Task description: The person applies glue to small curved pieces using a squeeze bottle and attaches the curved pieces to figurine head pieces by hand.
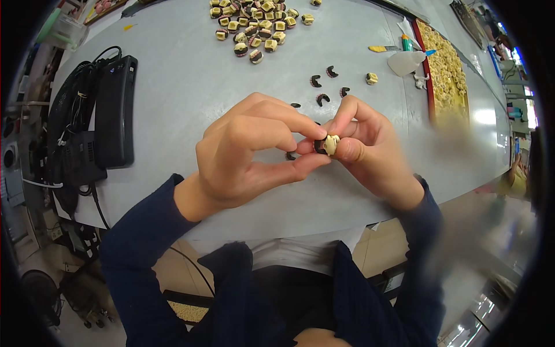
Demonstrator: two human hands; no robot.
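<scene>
In front of my chest, over the near part of the grey table (191, 139), both hands meet on a small cream piece with a black part (330, 144). The thumb and fingers of my left hand (243, 150) pinch its black side. From the other side, my right hand (376, 150) grips the cream side between thumb and fingers. Fingertips cover much of the piece, so I cannot tell how its two parts join. Just beyond my fingers lie several black curved pieces (323, 100) with pinkish edges, some partly hidden behind my hands.
Cream-and-black pieces (260, 26) are heaped at the far side; a single one (372, 78) lies apart. At right are a white squeeze bottle (404, 63) with a blue tip, a yellow-handled tool (381, 49) and a red-edged tray (426, 75) of cream pieces. A black box (118, 110) with cables stands left.
</scene>
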